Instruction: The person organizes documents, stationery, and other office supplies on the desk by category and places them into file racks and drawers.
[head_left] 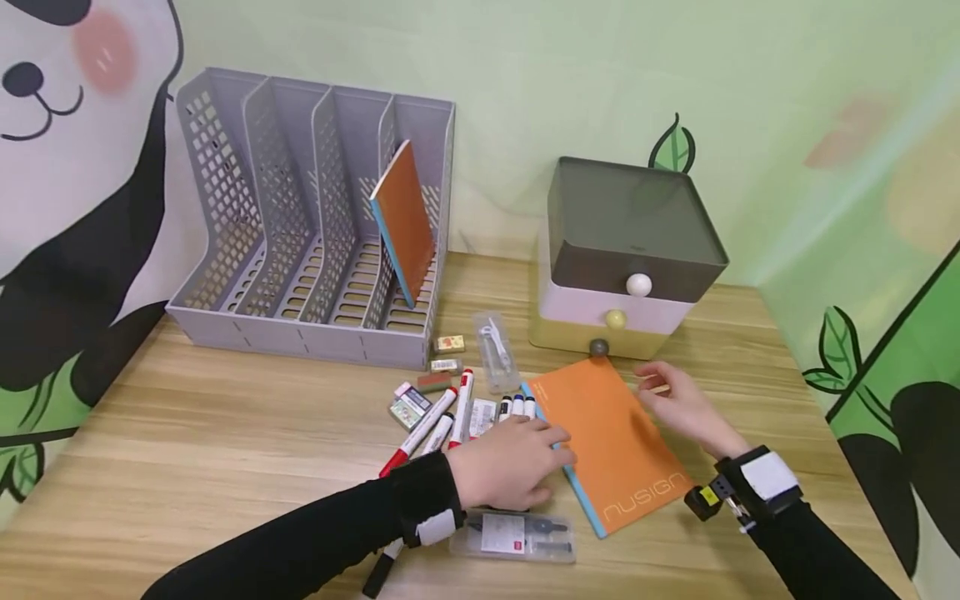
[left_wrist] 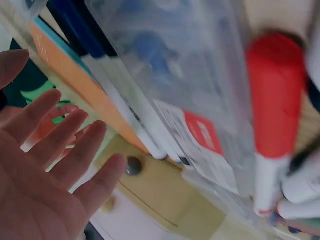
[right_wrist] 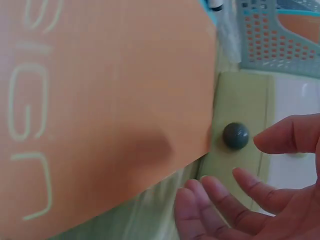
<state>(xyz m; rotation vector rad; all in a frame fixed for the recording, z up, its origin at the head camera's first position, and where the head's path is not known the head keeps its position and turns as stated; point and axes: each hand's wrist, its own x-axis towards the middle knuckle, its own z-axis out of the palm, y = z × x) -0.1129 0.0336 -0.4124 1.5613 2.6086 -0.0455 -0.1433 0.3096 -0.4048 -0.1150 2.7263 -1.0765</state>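
An orange notebook [head_left: 607, 433] with a blue spine strip lies flat on the table, its "NUSIGN" lettering towards the front. My left hand [head_left: 513, 462] hovers near its left edge, over the markers, with fingers spread and loosely straight in the left wrist view. By the notebook's upper right edge is my right hand [head_left: 678, 404], thumb and fingers apart with nothing between them in the right wrist view. Beneath and beside the left hand are a red-capped marker [head_left: 420, 431] and a clear plastic case [head_left: 513, 535] with a white label. Part of the pens is hidden by that hand.
A grey file rack [head_left: 300, 337] at the back left holds another orange notebook [head_left: 405, 225] in its rightmost slot. A drawer box [head_left: 637, 208] with round knobs stands behind the flat notebook. Erasers [head_left: 446, 365] and a clear case with a white cable [head_left: 495, 352] lie between them.
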